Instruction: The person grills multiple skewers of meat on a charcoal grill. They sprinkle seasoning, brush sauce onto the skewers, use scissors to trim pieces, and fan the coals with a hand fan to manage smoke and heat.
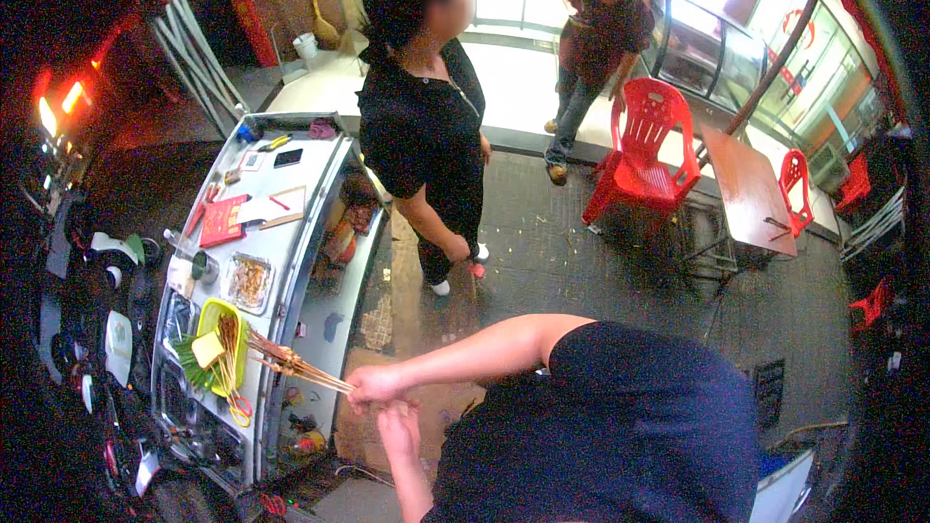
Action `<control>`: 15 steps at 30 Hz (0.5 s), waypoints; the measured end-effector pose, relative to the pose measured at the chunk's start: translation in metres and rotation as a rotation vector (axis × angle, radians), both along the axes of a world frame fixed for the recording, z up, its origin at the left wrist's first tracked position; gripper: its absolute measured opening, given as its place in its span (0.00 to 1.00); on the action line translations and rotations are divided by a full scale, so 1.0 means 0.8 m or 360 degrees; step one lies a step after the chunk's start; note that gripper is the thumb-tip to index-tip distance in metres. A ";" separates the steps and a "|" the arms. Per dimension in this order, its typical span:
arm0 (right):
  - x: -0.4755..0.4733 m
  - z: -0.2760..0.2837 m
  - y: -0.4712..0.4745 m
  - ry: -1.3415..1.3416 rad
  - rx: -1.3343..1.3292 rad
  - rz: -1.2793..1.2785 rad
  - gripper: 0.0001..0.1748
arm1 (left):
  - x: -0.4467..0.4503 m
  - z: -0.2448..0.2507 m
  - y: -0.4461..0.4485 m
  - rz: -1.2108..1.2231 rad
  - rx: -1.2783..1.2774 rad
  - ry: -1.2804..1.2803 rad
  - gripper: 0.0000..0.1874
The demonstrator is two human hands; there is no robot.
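Note:
My right hand (374, 386) grips the bare ends of a bunch of food skewers (290, 362). Their loaded ends point left over the edge of a metal food cart (272, 334). Just below it, my left hand (399, 427) is raised with its fingers close to the right hand; whether it pinches the stick ends is unclear. A yellow-green plastic basket (212, 314) stands on the cart beyond the skewer tips. In it lie more skewers (231, 352), green vegetables (190, 369) and a pale yellow block (208, 349). Red and yellow loops (240, 410) hang at its near end.
The cart top also carries a clear food tray (248, 281), a cup (204, 266), a red booklet (223, 221) and a phone (288, 157). One person (425, 131) stands beside the cart, another (603, 36) near a red plastic chair (647, 145) and a wooden table (748, 185).

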State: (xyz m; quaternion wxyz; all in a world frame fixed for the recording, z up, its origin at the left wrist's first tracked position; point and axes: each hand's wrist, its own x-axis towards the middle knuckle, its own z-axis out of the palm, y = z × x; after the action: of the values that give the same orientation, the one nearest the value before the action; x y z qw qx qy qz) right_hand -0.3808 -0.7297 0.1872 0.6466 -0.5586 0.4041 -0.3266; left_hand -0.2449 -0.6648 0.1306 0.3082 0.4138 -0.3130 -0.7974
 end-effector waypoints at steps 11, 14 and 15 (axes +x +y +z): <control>-0.128 -0.068 -0.198 0.1790 -0.0484 -0.0438 0.08 | 0.176 -0.072 -0.044 0.0392 0.0066 -0.0741 0.12; -0.159 -0.083 -0.310 0.1964 -0.0719 -0.0406 0.07 | 0.235 -0.127 -0.022 0.0636 0.0252 -0.0807 0.14; -0.164 -0.088 -0.353 0.2015 -0.0742 -0.0327 0.08 | 0.249 -0.144 -0.008 0.0751 0.0369 -0.0884 0.14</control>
State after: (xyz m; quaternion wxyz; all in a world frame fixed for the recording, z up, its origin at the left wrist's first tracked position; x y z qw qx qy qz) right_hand -0.5118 -1.0119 0.1170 0.1142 -0.7255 0.6745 -0.0752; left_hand -0.0455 -0.6711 0.0157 0.3377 0.7070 -0.1884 -0.5921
